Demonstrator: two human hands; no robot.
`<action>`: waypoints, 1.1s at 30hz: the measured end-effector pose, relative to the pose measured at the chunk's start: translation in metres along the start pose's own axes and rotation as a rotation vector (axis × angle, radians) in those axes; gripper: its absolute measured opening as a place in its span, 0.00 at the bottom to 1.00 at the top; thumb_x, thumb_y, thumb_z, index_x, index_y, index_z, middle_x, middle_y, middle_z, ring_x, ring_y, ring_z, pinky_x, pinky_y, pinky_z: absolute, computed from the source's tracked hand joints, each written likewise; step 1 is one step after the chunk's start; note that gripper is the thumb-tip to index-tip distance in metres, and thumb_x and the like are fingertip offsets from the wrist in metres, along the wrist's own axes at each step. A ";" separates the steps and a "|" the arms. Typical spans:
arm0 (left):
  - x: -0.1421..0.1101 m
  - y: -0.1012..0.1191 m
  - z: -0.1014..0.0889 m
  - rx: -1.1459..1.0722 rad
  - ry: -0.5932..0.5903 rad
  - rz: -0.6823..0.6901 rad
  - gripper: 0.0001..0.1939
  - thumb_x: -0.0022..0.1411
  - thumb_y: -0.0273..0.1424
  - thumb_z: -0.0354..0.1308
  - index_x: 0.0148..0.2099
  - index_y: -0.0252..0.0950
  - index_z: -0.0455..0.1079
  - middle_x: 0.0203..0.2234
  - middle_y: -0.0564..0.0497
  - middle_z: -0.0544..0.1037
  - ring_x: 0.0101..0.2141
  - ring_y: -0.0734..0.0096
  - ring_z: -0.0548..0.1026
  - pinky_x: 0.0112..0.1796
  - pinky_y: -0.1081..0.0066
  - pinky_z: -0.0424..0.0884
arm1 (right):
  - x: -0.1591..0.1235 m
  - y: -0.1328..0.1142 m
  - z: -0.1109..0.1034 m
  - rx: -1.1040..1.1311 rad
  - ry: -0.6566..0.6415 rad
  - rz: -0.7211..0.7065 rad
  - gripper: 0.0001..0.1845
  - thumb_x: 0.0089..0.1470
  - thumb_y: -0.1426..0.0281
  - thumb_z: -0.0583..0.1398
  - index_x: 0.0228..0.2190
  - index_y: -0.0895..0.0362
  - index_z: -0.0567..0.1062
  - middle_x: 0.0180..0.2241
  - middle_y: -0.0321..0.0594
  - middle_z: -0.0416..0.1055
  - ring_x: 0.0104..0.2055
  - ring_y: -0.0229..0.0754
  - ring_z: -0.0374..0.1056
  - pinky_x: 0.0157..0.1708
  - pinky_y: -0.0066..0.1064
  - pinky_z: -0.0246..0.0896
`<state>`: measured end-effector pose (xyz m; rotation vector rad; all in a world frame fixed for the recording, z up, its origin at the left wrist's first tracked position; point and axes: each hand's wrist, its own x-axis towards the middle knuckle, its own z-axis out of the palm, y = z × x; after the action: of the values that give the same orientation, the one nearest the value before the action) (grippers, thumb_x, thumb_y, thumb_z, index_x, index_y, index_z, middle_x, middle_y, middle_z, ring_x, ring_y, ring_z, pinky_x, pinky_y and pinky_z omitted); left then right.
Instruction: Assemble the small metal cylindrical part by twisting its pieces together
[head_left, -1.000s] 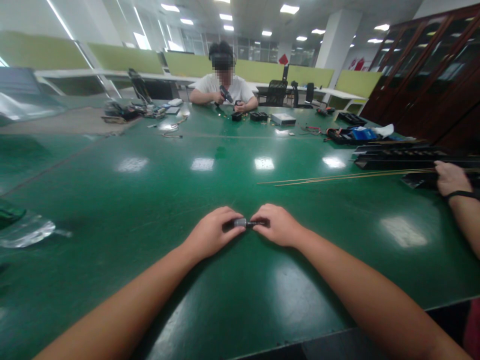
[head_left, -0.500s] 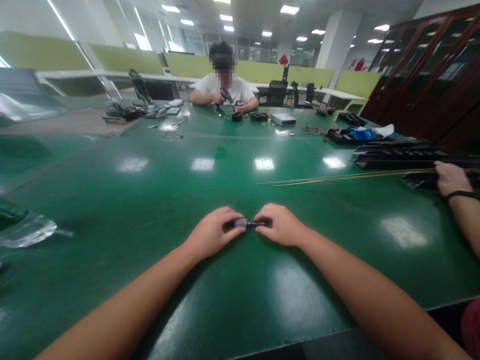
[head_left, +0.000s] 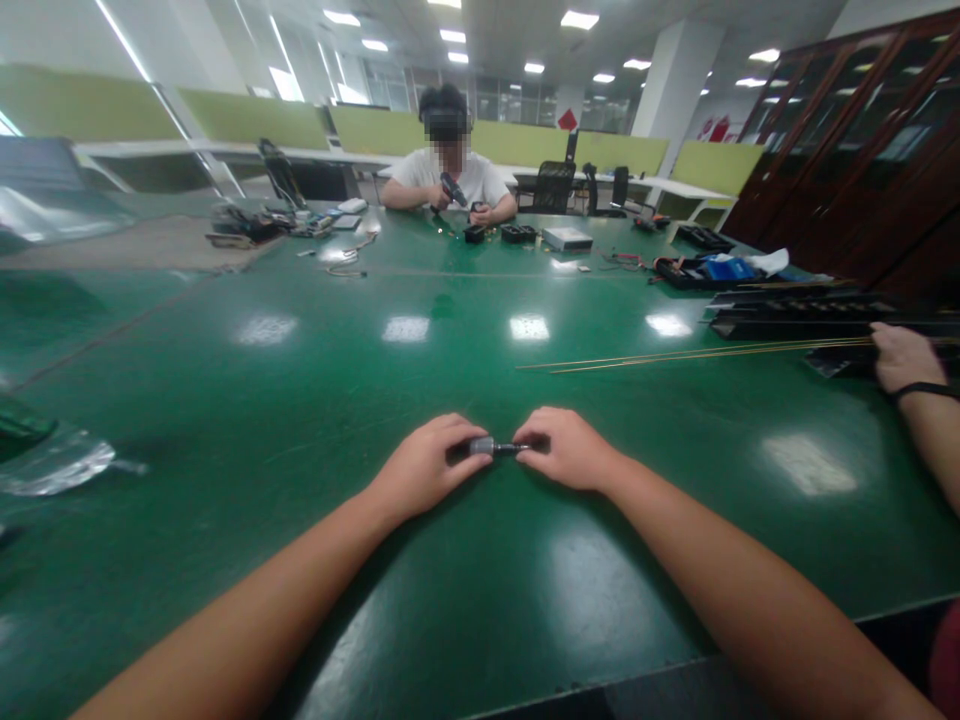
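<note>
Low over the green tabletop, my left hand (head_left: pixel 431 465) is closed around the thick end of a grey cylinder with a thin dark shaft (head_left: pixel 484 446). Its exact kind is too small to make out, and my palm covers its left end. The shaft points right and lies roughly level. At the shaft's far end, the thumb and fingers of my right hand (head_left: pixel 570 448) are pinched on it. A short stretch of shaft shows between the two hands.
On the green table (head_left: pixel 337 370), thin brass-coloured rods (head_left: pixel 637 357) extend from the right. Black metal profiles (head_left: pixel 787 318) lie there beside another person's hand (head_left: pixel 904 358). Clear plastic (head_left: pixel 60 460) sits at left. Across the table, a person (head_left: pixel 450 180) holds a power drill (head_left: pixel 453 188).
My right hand has shifted slightly to the right along the shaft, so more of it shows. My left hand stays in place on the grey cylinder.
</note>
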<state>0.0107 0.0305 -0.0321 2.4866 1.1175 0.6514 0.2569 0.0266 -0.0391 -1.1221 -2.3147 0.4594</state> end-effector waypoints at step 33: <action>0.001 0.004 0.001 0.010 0.041 -0.007 0.16 0.64 0.40 0.59 0.50 0.39 0.75 0.41 0.47 0.80 0.40 0.62 0.77 0.43 0.65 0.72 | 0.008 -0.005 0.005 -0.016 -0.046 -0.041 0.06 0.55 0.70 0.64 0.36 0.56 0.80 0.35 0.41 0.77 0.39 0.42 0.68 0.41 0.33 0.61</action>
<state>0.0136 0.0287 -0.0307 2.4873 1.1465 0.6998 0.2460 0.0298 -0.0383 -1.0798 -2.3807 0.4571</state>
